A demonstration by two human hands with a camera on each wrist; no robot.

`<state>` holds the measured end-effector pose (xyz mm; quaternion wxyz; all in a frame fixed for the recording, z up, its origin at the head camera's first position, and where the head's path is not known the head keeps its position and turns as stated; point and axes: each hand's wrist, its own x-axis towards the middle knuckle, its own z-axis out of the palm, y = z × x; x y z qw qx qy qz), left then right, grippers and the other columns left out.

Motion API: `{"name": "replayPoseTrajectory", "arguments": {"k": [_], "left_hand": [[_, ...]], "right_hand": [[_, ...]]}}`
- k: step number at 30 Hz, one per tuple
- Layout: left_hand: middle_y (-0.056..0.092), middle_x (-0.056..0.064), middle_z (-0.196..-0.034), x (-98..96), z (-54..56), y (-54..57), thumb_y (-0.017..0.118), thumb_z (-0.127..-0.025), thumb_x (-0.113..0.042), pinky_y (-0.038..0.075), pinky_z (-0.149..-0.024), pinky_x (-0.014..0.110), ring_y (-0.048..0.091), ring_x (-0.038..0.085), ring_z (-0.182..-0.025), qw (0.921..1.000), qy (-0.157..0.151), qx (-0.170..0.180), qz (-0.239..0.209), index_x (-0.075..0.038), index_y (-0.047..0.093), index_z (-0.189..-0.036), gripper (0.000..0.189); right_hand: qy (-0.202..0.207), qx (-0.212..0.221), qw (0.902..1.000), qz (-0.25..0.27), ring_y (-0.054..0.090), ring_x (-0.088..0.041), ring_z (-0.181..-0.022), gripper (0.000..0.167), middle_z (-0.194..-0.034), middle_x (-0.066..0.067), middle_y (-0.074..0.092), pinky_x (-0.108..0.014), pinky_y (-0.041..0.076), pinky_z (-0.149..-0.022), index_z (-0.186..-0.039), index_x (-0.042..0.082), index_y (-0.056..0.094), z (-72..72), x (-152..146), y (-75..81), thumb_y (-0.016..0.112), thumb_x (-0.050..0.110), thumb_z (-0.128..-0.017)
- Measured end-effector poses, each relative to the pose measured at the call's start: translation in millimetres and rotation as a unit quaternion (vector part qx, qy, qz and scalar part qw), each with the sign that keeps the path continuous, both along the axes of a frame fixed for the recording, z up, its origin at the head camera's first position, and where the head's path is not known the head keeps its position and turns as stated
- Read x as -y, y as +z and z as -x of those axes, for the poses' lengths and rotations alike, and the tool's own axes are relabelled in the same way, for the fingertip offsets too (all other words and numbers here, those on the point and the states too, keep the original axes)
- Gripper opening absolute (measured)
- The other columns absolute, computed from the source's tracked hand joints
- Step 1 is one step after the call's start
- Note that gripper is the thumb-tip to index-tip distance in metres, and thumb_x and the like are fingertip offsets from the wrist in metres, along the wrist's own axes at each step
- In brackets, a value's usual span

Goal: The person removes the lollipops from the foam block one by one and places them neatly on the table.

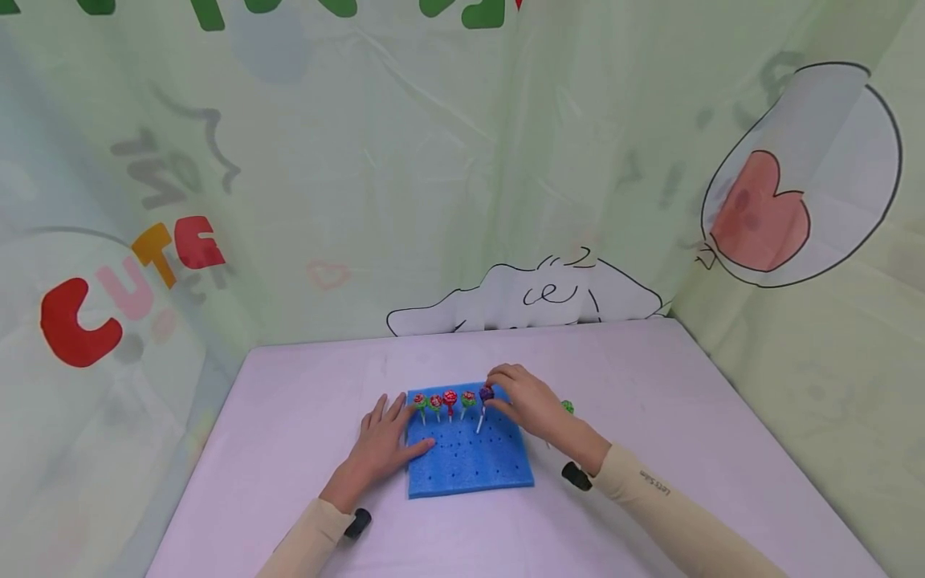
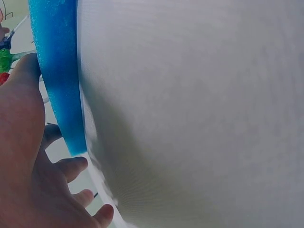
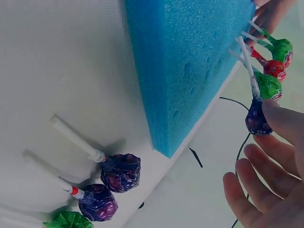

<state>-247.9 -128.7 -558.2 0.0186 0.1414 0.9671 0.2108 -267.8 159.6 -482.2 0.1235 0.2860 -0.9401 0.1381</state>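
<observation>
My right hand (image 1: 531, 408) pinches a purple-wrapped lollipop (image 3: 256, 118) by its candy head, between thumb and fingers. Its white stick slants down over the blue foam board (image 1: 470, 467), and the stick's lower end shows in the head view. Along the board's far edge stands a row of lollipops in red and green wrappers, one of them a red lollipop (image 1: 450, 396). With fingers spread, my left hand (image 1: 381, 440) rests at the board's left side, its thumb across the top. In the left wrist view the foam edge (image 2: 59, 71) lies beside that hand.
Two loose purple lollipops (image 3: 120, 173) lie on the white tabletop right of the board, near a green-wrapped lollipop (image 3: 70, 220). My right forearm partly covers them in the head view. Small holes dot the foam. A printed curtain (image 1: 433, 160) hangs behind the table.
</observation>
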Motion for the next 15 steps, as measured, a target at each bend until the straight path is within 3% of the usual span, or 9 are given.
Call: {"name": "replayPoseTrajectory", "arguments": {"k": [10, 15], "left_hand": [[0.029, 0.015, -0.165, 0.0, 0.0, -0.2, 0.061, -0.089, -0.066, 0.02, -0.119, 0.065, 0.013, 0.045, -0.154, 1.0, 0.0, 0.0, 0.0, -0.015, 0.046, -0.151, 0.082], [0.029, 0.015, -0.165, -0.1, 0.4, -1.5, 0.06, -0.089, -0.067, 0.02, -0.119, 0.065, 0.013, 0.045, -0.154, 1.0, 0.0, -0.001, 0.002, -0.016, 0.046, -0.151, 0.082]], "right_hand": [[-0.005, 0.139, 0.9902, 0.011, 0.06, -0.027, -0.12, 0.024, -0.123, -0.006, 0.066, -0.043, 0.054, -0.099, -0.112, 0.011, 0.072, 0.8, -8, 1.4, 0.072, 0.026, -0.094], [0.021, 0.189, 0.9815, 0.027, 0.06, -0.028, -0.12, 0.021, -0.121, -0.007, 0.066, -0.046, 0.052, -0.101, -0.111, 0.009, 0.072, 4.6, -13, 1.7, 0.071, 0.022, -0.094]]}}
